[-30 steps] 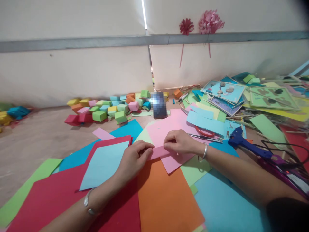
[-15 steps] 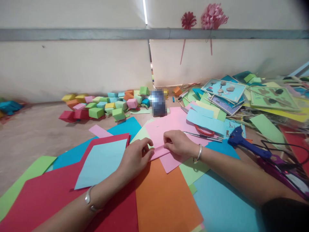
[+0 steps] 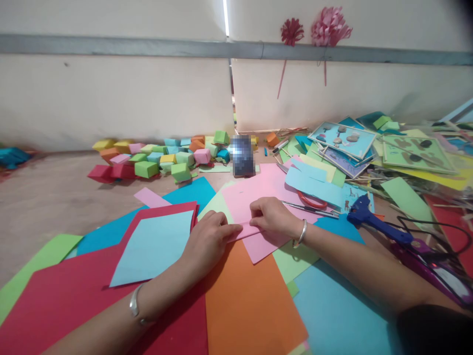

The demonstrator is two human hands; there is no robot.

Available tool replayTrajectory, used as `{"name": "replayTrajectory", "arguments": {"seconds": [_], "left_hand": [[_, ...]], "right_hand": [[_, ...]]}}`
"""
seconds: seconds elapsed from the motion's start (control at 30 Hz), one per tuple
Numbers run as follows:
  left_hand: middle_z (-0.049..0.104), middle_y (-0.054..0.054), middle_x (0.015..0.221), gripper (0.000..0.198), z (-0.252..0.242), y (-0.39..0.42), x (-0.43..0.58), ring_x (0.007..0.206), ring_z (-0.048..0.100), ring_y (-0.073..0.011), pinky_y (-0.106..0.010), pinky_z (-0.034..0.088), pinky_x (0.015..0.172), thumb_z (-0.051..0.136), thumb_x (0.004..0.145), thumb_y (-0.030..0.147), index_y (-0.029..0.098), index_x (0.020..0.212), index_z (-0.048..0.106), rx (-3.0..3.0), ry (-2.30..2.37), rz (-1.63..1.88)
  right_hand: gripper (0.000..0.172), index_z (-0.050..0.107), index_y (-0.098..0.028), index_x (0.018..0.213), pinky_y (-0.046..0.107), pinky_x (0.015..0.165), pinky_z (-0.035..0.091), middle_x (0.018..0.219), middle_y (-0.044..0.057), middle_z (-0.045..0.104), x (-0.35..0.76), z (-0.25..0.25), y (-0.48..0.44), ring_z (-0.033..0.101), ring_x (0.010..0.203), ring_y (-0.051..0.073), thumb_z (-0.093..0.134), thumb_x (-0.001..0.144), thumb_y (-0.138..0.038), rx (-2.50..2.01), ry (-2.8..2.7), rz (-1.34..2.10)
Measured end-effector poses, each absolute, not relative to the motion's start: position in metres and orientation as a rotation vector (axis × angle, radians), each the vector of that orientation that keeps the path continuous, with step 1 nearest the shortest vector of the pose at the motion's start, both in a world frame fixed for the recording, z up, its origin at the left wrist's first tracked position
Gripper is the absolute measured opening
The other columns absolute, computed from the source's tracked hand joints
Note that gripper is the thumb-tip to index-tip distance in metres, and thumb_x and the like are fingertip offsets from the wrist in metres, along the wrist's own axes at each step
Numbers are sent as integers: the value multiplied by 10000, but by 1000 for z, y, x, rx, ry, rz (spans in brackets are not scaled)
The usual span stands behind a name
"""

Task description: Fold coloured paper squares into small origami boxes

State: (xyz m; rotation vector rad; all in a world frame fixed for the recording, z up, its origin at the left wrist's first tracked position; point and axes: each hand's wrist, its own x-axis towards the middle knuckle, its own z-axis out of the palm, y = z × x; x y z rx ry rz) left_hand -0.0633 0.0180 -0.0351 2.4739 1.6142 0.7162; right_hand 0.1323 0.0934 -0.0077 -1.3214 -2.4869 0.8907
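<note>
A folded pink paper (image 3: 242,230) lies on top of a spread of coloured sheets at the middle of the floor. My left hand (image 3: 209,239) presses its left end with fingers closed on the fold. My right hand (image 3: 271,216) pinches the right end of the same paper. Both wrists wear a silver bangle. Under the paper lie an orange sheet (image 3: 247,301) and a larger pink sheet (image 3: 258,195).
Red (image 3: 74,296), light blue (image 3: 155,246), green and blue sheets cover the floor near me. Folded paper boxes (image 3: 166,160) sit in a pile by the wall. Scissors (image 3: 312,204) and a blue glue gun (image 3: 373,219) lie to the right, beside stacked picture cards (image 3: 342,138).
Both hands stay on the pink paper, with the left fingers sliding slightly along its fold. The view has drifted a little to the left and down.
</note>
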Motion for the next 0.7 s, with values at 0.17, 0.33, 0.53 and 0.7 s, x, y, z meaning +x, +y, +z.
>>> {"name": "replayTrajectory", "arguments": {"seconds": [0.17,0.33,0.53,0.7], "left_hand": [[578,-60,812,264,-29,15,-58,777,474,-203,-292,363,616,513,889,155,241,777,736,2615,1628,594],[541,-34,715,316,-34,16,-56,658,453,-174,-292,344,586,411,896,42,180,740,649,2802,1538,372],[557,-39,716,271,-40,16,-56,638,468,-183,-307,334,581,425,837,1,173,714,595,2794,1549,360],[583,-38,742,220,-34,13,-53,655,489,-188,-315,329,592,457,836,28,173,764,606,2781,1570,378]], "right_hand": [[172,665,-163,696,273,594,281,789,46,648,132,-7,87,537,761,161,675,859,-214,-1270,-2697,513],[187,700,-139,735,334,593,227,830,110,618,130,-6,76,492,800,217,573,871,-119,-1093,-2870,-15],[305,658,-137,756,352,604,229,747,100,577,127,-5,59,459,748,220,431,902,4,-900,-2877,-258],[245,648,-122,774,350,566,230,742,97,554,127,-10,31,445,692,212,450,875,-19,-750,-2947,-296]]}}
